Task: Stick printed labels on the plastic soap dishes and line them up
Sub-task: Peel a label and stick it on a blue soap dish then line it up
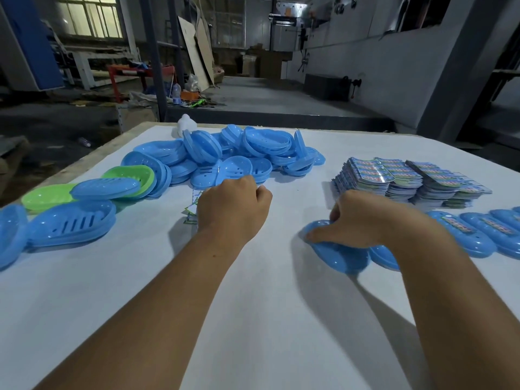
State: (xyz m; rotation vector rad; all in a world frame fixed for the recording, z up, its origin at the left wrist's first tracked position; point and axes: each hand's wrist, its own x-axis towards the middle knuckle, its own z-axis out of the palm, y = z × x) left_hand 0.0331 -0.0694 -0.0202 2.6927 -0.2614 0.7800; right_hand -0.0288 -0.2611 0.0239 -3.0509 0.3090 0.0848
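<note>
- Right, the right hand (363, 220) is down on a blue soap dish (337, 254) at the near end of the row, thumb stretched along its left rim, fingers curled over its far edge, gripping it against the white table (253, 319).
- The left hand (233, 209) sits knuckles-up with its fingers curled under; printed labels (191, 209) poke out at its left side, touching it, but I cannot tell whether the fingers actually pinch them.
- To the right, labelled dishes (464, 235) lie side by side in a line, each just beside the next.
- Behind that line, label stacks (408, 181) stand close together.
- Far left and centre, an unlabelled pile (225, 153) of blue dishes, plus a green dish (45, 197).
</note>
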